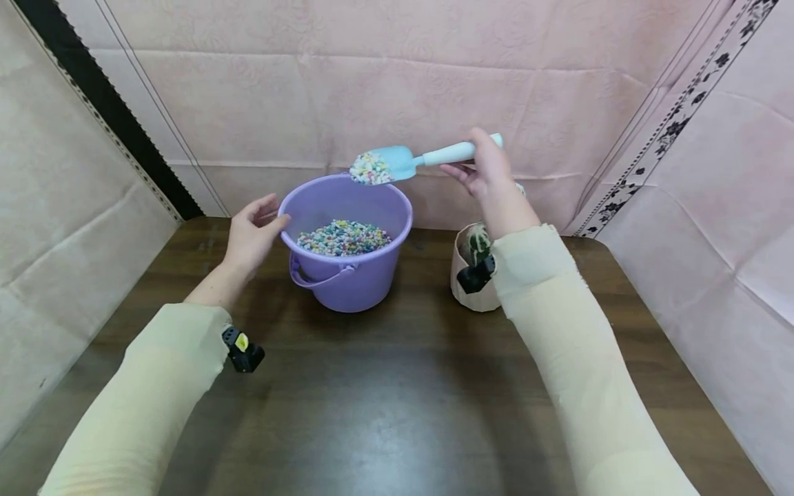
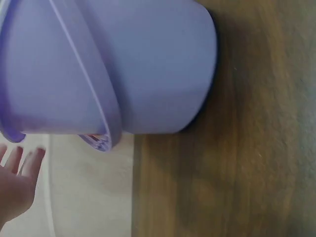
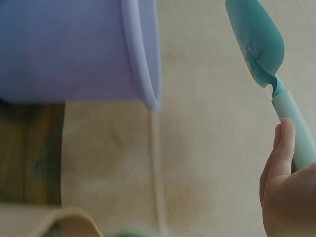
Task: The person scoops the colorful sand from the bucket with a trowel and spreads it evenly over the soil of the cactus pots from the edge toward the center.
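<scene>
My right hand (image 1: 486, 165) grips the pale blue handle of a small hand trowel (image 1: 446, 153), raised at the back of the table. Small pastel pebbles (image 1: 371, 169) lie in its light blue blade, which is over the far right rim of a purple bucket (image 1: 356, 282). Many more multicoloured pebbles (image 1: 344, 238) fill the lower part of the bucket. At the bucket's left rim is my left hand (image 1: 251, 231), its thumb tip right at the edge and its fingers loosely extended. The left wrist view shows the bucket's side and lowered handle (image 2: 94, 74) close up.
A cactus (image 1: 478, 242) in a pale pot (image 1: 462, 282) stands right of the bucket, partly hidden by my right wrist. The dark wooden table (image 1: 372, 413) ends at a pinkish cloth backdrop (image 1: 409, 103), with pale cloth on both sides.
</scene>
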`<state>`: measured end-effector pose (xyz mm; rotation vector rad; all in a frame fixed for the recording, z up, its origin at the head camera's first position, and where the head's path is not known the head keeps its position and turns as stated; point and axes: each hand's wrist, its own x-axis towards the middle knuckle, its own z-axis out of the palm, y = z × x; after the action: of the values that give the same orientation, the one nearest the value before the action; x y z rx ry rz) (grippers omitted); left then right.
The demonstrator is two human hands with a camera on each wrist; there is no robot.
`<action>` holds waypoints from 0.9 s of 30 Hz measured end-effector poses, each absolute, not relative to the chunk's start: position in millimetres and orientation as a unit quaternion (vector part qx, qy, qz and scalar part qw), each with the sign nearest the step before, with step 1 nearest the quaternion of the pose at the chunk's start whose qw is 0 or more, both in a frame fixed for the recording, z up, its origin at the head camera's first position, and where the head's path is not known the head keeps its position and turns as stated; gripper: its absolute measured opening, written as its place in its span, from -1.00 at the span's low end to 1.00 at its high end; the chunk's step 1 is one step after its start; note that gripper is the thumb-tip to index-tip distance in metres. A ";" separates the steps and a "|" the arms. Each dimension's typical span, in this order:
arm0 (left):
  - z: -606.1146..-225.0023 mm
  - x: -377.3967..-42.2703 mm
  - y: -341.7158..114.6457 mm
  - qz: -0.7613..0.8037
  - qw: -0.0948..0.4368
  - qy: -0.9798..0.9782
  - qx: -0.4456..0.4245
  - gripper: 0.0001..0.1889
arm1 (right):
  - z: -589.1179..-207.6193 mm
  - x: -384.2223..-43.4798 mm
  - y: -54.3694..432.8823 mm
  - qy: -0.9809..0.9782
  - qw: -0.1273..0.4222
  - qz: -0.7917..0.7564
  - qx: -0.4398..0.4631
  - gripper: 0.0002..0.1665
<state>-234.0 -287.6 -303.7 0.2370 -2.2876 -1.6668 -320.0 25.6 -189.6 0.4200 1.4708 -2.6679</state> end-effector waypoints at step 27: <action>-256.3 -248.7 -123.7 -0.710 0.053 -0.699 -0.065 -0.48 | -174.5 -319.2 152.9 0.404 -0.008 -0.891 0.207 -0.82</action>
<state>-248.7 -123.7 -256.3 -0.1968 -2.1236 -2.1590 -319.2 152.9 -174.5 0.6535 1.2759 -2.8135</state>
